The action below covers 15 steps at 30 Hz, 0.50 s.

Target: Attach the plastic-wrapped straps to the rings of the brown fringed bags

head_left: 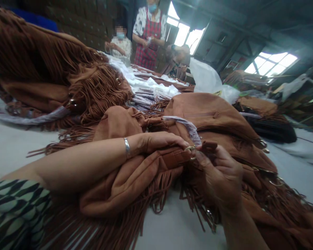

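A brown suede fringed bag [135, 177] lies on the table in front of me, its fringe spreading toward me. My left hand [165, 141] reaches over it, with its fingers closed on the bag's edge beside a metal ring [191, 148]. At the other side of that ring, my right hand [221, 170] pinches a short brown strap [209, 146]. The strap's end sticks up between thumb and fingers. How the strap meets the ring is hidden by my fingertips. Plastic wrap [186, 125] covers a handle just behind the ring.
More brown bags [206, 111] lie right and behind, and a fringed pile [94, 86] rises at left. Wrapped pieces [151, 90] cover the table further back. Several people, including one in a checked apron [147, 43], are at the far side. A black item [273, 130] lies at right.
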Each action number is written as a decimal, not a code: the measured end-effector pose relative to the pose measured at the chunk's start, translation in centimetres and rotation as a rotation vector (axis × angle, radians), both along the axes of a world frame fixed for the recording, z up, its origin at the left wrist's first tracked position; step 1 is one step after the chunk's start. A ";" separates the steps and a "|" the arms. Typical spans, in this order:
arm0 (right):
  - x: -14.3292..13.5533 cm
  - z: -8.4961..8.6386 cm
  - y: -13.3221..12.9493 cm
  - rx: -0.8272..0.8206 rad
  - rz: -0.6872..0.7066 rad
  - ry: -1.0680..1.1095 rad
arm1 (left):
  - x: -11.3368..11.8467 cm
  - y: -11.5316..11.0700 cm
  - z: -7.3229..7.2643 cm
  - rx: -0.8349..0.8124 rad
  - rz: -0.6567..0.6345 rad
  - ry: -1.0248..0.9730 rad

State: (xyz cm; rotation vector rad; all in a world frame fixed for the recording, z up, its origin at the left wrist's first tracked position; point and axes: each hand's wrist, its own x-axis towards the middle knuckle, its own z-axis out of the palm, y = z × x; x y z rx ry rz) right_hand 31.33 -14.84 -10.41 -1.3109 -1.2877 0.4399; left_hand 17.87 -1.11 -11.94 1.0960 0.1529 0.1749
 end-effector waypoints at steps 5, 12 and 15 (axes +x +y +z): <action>-0.2 0.1 0.2 -0.107 0.083 0.177 | 0.5 -0.8 -1.0 -0.118 -0.173 -0.071; 0.0 -0.4 -0.3 0.009 0.028 -0.052 | 0.6 -1.0 -1.0 -0.199 -0.352 -0.097; 0.0 -0.3 -0.3 0.037 -0.003 -0.147 | 0.1 -1.3 -0.6 -0.240 -0.312 -0.070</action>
